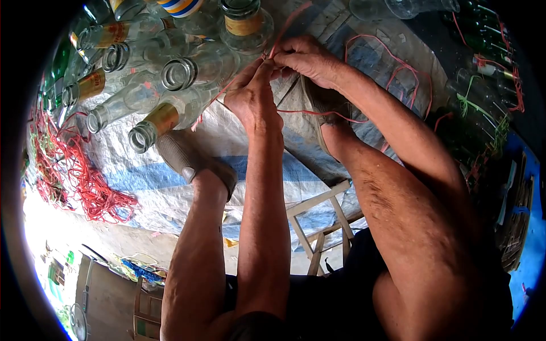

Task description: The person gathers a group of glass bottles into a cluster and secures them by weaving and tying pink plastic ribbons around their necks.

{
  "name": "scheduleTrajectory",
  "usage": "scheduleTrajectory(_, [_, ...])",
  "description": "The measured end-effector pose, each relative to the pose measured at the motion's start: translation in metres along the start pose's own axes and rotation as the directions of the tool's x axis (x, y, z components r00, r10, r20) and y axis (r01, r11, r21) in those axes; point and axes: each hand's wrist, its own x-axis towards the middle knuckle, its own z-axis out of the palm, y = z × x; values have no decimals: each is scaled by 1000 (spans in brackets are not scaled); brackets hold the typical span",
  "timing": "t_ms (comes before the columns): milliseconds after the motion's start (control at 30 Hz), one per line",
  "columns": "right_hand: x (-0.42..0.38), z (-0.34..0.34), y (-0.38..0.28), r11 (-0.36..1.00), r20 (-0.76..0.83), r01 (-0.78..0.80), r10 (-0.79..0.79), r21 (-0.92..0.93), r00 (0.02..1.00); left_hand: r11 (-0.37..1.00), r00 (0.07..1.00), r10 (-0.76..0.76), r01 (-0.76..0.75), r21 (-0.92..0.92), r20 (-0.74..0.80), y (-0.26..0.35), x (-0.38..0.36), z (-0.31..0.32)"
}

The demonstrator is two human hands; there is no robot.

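My left hand [254, 94] and my right hand [304, 59] meet at the top middle, fingers pinched on a pink-red plastic string [289, 25]. One end of the string rises from between the fingers and another slants down to the left past my left wrist. A longer length of string [318, 113] runs right below my hands. Just left of them lie several clear glass bottles [196, 68], some with yellow labels, necks toward me. An upright bottle [243, 28] stands right behind my left hand. The fingertips partly hide the spot where the strings cross.
A tangled heap of red string [91, 176] lies at the left. Green glass bottles [489, 40] tied with string are at the right. A white and blue woven sheet [136, 176] covers the floor under my shoes [190, 159]. A wooden frame [318, 207] is between my legs.
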Motion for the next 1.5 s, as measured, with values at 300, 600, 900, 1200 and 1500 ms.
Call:
scheduleTrajectory(300, [1, -1, -2, 1000, 8, 14, -13, -3, 1000, 999, 996, -46, 45, -16, -72, 3, 1, 8])
scheduleTrajectory(600, [-6, 4, -14, 998, -28, -61, 61, -27, 998, 996, 998, 11, -5, 85, -62, -8, 9, 8])
scheduleTrajectory(900, [-5, 8, -14, 855, -154, 116, -221, -505, 963, 957, 971, 204, -172, 232, -125, -31, 24, 13])
scheduleTrajectory(1200, [1, 7, -8, 786, -105, 318, -433, -530, 895, 987, 970, 88, -54, 152, -227, -20, 21, 21])
scheduleTrajectory(1500, [-7, 10, -19, 996, -37, -41, 44, 84, 998, 967, 981, -136, 100, -236, -141, -18, 30, 24])
